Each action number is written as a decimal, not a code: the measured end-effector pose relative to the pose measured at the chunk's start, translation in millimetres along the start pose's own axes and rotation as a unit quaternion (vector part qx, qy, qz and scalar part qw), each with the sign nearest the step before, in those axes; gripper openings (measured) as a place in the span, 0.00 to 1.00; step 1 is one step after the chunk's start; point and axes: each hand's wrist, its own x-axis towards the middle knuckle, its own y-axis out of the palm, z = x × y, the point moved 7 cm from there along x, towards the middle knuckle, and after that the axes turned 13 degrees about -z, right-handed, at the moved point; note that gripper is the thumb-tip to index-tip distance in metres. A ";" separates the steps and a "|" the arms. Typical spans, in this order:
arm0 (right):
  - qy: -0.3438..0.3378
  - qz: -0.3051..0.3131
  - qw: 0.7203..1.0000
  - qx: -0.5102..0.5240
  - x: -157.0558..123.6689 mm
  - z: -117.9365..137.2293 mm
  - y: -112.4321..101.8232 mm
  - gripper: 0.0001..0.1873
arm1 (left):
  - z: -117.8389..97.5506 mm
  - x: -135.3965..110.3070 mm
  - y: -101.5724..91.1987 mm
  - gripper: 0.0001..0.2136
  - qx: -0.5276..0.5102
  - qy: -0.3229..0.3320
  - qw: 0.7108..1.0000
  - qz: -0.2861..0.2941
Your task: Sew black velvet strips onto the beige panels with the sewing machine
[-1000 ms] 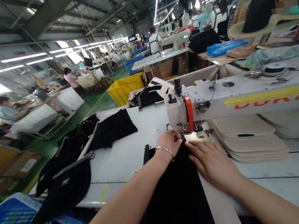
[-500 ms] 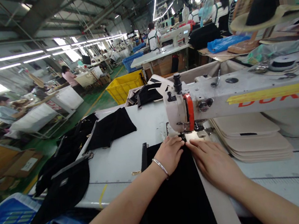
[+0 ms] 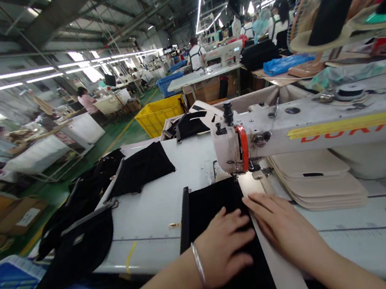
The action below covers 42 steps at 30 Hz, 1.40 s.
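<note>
A black fabric piece (image 3: 217, 192) lies on the white sewing table with its far edge near the needle area of the sewing machine (image 3: 236, 146). Along its right side runs a pale flat strip (image 3: 280, 265). My left hand (image 3: 224, 247), a silver bangle at its wrist, is over the black fabric with its fingers spread and holding nothing. Flat on the pale strip, close to the fabric's right edge, rests my right hand (image 3: 283, 220), fingers stretched forward. A dark band (image 3: 185, 214) borders the fabric's left side, with a small gold metal piece (image 3: 174, 225) beside it.
Pale rounded panels (image 3: 322, 184) are stacked under the machine arm. More black pieces (image 3: 142, 167) lie on the left of the table, some hanging over a blue basket (image 3: 20, 264). A yellow crate (image 3: 160, 113) stands behind. Other people sit at distant tables.
My left hand has drawn back from the needle area toward me, and its fingers have spread. My right hand has slid slightly nearer to me. The fabric's far edge now shows.
</note>
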 end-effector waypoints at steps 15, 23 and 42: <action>-0.020 -0.003 1.000 -0.022 -2.5 4.8 -0.2 0.26 | -37.5 -28.3 -7.3 0.16 0.025 0.093 0.994 -0.058; -0.099 -0.022 0.995 -0.016 -36.8 36.8 -30.4 0.25 | -35.8 -20.2 -9.8 0.15 0.035 0.104 0.990 -0.093; -0.114 -0.054 0.989 0.077 -50.9 45.8 -69.7 0.21 | -43.6 -27.9 -5.9 0.13 0.003 0.118 0.987 -0.109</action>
